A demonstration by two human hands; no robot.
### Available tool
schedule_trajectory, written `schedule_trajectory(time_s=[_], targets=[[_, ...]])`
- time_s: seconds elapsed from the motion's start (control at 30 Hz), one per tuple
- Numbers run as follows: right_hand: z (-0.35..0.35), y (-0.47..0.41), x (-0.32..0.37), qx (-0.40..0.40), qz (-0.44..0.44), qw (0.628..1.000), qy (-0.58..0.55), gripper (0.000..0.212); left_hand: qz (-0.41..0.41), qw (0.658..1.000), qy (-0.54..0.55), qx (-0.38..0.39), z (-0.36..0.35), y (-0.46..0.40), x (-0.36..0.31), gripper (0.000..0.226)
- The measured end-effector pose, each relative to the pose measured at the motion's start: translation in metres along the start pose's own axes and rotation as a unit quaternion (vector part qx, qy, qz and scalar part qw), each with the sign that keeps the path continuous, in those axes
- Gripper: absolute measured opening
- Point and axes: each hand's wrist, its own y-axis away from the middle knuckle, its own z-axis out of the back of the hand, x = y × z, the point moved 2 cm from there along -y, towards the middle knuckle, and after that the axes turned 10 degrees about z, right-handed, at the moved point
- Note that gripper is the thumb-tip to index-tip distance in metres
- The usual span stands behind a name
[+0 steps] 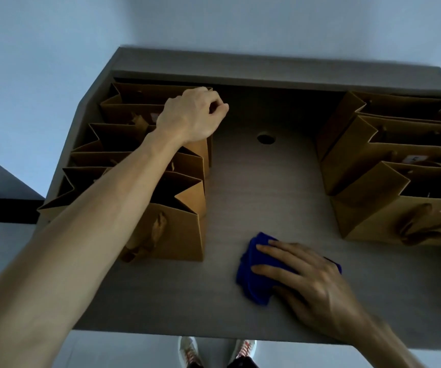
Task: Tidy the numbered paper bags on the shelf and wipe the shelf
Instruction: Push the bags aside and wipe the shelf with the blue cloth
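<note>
Head cam: I see bare shelf (267, 181) lane down the middle, small round hole far-centre; brown paper bags (139, 166) rowed along left edge, more at right w/ white labels; left hand (192, 115) pinching far-left bag's rim; right hand (309, 274) flat, fingers spread, pressing soft blue cloth (256, 274) near front edge.

left row of paper bags (145, 160) standing along shelf (261, 197) left side, near to far | right row of paper bags (389, 166) standing along right side | cable hole (266, 138) sitting between rows, far | cloth (260, 272) lying near edge, centre-right, under right hand (312, 282) | left hand (192, 115) resting on far left bags
</note>
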Motion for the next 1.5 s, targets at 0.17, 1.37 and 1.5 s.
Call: schedule_trajectory(time_s=[0.17, 1.37, 1.5], targets=[[-0.008, -0.019, 0.015, 0.012, 0.046, 0.999, -0.021, 0.038, -0.008, 1.000, 0.003, 0.003, 0.001, -0.001, 0.000, 0.040], [0.088, -0.178, 0.012, -0.161, 0.037, 0.979, -0.121, 0.025, 0.008, 0.999, 0.049, 0.003, 0.087, 0.022, 0.080, 0.017], [0.083, -0.199, 0.017, -0.090, 0.025, 0.993, -0.077, 0.047, 0.029, 0.998, 0.038, 0.040, 0.086, 0.030, 0.093, 0.019]])
